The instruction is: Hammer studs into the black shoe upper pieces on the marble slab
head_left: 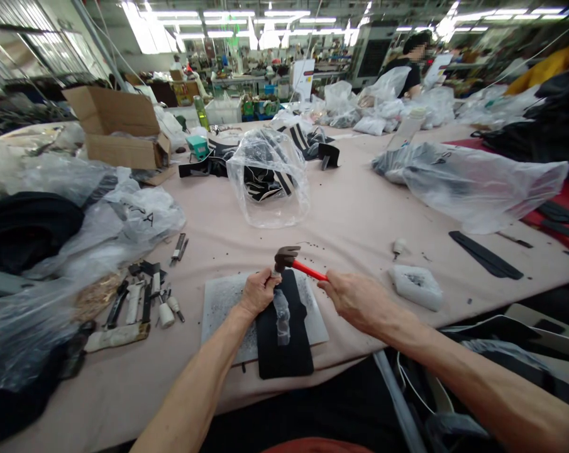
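Observation:
My right hand [354, 299] grips the red handle of a claw hammer [307, 270]. The hammer's dark head rests on or just over the top of a short punch [276, 275], mostly hidden in the closed fingers of my left hand [258, 292]. Below the punch lies a flat black panel [284, 362] with rounded corners and a clear plastic strip [282, 318] on it. A pale, scuffed board [218, 314], dotted with dark specks, is under the panel. Where the punch tip meets the panel cannot be made out.
Hand tools [136, 299] and an open cardboard box [119, 119] are on the left. Ahead sits a clear plastic bag [270, 182] with black-and-white pieces. At right are a white block [415, 287], black strips [485, 255] and a large bag [473, 182]. Another person [409, 69] is farther back.

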{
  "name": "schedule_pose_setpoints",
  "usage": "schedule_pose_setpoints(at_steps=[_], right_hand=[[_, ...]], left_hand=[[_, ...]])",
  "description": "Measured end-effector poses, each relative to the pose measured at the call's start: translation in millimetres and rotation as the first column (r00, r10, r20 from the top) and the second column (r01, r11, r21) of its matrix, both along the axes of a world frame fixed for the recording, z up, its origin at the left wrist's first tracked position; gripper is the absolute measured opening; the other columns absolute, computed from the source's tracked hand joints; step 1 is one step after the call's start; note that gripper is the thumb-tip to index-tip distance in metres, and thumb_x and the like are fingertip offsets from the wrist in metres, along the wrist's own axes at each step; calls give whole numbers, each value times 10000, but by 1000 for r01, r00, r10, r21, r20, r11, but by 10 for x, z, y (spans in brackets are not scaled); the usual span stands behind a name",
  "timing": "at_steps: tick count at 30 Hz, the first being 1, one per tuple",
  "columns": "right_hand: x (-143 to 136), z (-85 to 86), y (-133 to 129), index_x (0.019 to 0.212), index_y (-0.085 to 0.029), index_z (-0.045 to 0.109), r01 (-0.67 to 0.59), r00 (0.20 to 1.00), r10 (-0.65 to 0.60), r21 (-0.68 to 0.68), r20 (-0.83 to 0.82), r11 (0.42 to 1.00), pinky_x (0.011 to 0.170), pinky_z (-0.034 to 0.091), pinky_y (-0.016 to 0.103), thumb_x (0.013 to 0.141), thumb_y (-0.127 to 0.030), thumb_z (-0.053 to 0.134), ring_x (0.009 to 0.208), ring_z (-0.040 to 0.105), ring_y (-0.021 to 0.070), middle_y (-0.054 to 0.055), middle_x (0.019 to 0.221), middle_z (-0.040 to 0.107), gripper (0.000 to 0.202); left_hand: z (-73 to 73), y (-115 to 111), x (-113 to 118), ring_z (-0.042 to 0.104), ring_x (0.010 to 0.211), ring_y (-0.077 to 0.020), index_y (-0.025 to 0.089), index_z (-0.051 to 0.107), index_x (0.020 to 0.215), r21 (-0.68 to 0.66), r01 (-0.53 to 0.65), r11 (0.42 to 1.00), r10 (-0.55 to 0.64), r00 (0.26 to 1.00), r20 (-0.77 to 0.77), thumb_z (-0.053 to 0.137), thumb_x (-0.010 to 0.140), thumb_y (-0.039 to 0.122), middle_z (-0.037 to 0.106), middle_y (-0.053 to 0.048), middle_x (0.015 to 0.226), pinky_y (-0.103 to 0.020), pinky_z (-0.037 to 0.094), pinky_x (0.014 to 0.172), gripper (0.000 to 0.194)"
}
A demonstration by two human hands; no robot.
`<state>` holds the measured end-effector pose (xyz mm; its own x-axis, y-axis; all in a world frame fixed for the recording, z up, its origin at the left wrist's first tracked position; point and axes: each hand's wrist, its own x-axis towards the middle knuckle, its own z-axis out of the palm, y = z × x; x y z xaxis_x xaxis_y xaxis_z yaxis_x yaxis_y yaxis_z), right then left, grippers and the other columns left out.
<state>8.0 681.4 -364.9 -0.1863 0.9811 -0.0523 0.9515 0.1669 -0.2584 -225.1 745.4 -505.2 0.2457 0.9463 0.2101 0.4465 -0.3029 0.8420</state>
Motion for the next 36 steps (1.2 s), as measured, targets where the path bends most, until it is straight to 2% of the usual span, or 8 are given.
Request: schedule_pose_setpoints(at_steps=[6, 10, 12, 21, 24, 28, 31, 36], right_hand=[[-47, 175, 55, 856, -233, 468, 340, 877, -101, 458, -470, 821, 533, 283, 281, 1046, -472, 265, 516, 431, 143, 4, 628, 511, 367], [-29, -109, 2, 789, -220, 499, 22, 996, -13, 108, -89, 994, 516, 190, 305, 1012, -423, 369, 455, 395, 151, 20, 557, 511, 329], [53, -240, -3, 840, -209, 542, -25, 995, 32, -75, 89, 997, 538, 178, 313, 1003, -410, 412, 486, 445, 167, 50, 612, 579, 290], [420, -1070, 133, 880, -161, 595, 290, 950, -313, -324, -20, 901, 659, 373, 284, 1039, -350, 283, 758, 621, 203, 104, 823, 673, 398], [321, -1180, 84, 1063, -109, 601, 369, 929, -359, -133, 91, 920, 754, 430, 342, 994, -311, 391, 903, 628, 267, 176, 998, 664, 300], [-122, -1046, -17, 1314, -146, 504, -50, 992, 77, 249, -98, 967, 963, 427, 422, 903, -188, 508, 1200, 507, 301, 184, 1331, 526, 413], [-499, -1000, -52, 1216, -199, 558, -488, 823, 537, 255, -182, 835, 890, 445, 358, 848, -70, 475, 1108, 531, 234, 121, 1261, 551, 398], [-793, -1078, -63, 963, -168, 593, -552, 819, 571, 203, -52, 809, 743, 389, 323, 852, -56, 467, 843, 521, 201, 80, 998, 593, 202]], left_hand=[[-26, 4, -11, 680, 748, -189, 209, 676, 884, -8, 18, 1000, -18, 1000, 9, 572, 881, 261, 727, -31, 804, -265, 494, 703, 117], [-6, -1, -11, 678, 737, -180, 211, 660, 842, -9, 22, 1000, -22, 1000, -9, 565, 873, 227, 726, -22, 785, -257, 494, 704, 100], [9, -7, -8, 672, 725, -176, 212, 649, 809, -14, 20, 1000, -20, 1000, -23, 559, 877, 228, 719, -19, 771, -255, 490, 701, 115], [10, -9, -14, 679, 745, -190, 203, 671, 859, -19, 24, 1000, -24, 1000, 2, 567, 868, 234, 723, -37, 789, -263, 488, 703, 109], [-4, -4, -14, 684, 756, -189, 206, 672, 875, -23, 23, 999, -22, 999, 24, 567, 871, 236, 730, -37, 808, -264, 497, 716, 109], [0, -9, -22, 669, 723, -182, 205, 673, 879, -15, 25, 1000, -24, 1000, 15, 569, 878, 262, 720, -31, 787, -264, 496, 697, 119], [-9, -13, -27, 669, 734, -182, 203, 681, 888, -17, 9, 1000, -8, 1000, 19, 583, 869, 282, 729, -36, 805, -266, 507, 702, 128], [-54, 78, 20, 688, 740, -187, 176, 675, 816, -145, -97, 985, 130, 962, 239, 630, 831, 408, 738, -58, 798, -285, 551, 721, 237]])
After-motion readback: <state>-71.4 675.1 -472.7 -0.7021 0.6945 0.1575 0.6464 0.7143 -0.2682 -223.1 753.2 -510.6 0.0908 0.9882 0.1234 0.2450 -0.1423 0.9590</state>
